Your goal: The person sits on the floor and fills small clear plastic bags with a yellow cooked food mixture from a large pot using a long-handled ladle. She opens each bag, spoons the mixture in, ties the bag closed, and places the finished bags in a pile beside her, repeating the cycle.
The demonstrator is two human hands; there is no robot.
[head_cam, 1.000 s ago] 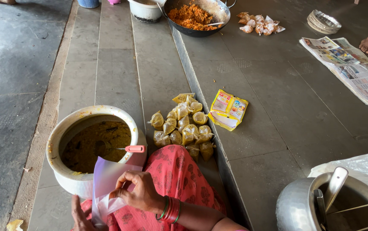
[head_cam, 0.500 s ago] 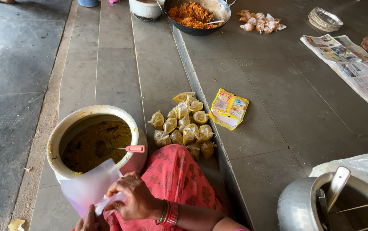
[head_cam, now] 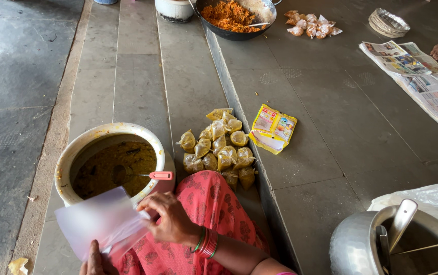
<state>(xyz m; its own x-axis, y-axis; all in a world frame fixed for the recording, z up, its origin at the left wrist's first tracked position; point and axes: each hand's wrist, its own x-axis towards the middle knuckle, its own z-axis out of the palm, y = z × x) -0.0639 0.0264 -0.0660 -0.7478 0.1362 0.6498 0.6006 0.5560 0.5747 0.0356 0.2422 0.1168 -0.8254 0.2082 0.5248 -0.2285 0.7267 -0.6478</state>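
- Hands: right hand (head_cam: 170,221) pinches a clear, blurred plastic pouch (head_cam: 99,221); left hand (head_cam: 94,259), mostly hidden, seemingly grips its lower edge.
- Pouch-opening step; filling calls for the pink-handled ladle (head_cam: 147,175) in the white curry pot (head_cam: 76,153).

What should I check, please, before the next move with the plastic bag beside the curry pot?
1. Plastic bag held by both hands: ok, right hand on its edge, left hand under it.
2. Bag mouth open: cannot tell, it is blurred.
3. Pot within reach, holding curry: ok.
4. Ladle ready: ok, pink handle rests on the rim.
5. Filled pouches clear of the pot: ok, piled apart on the floor.
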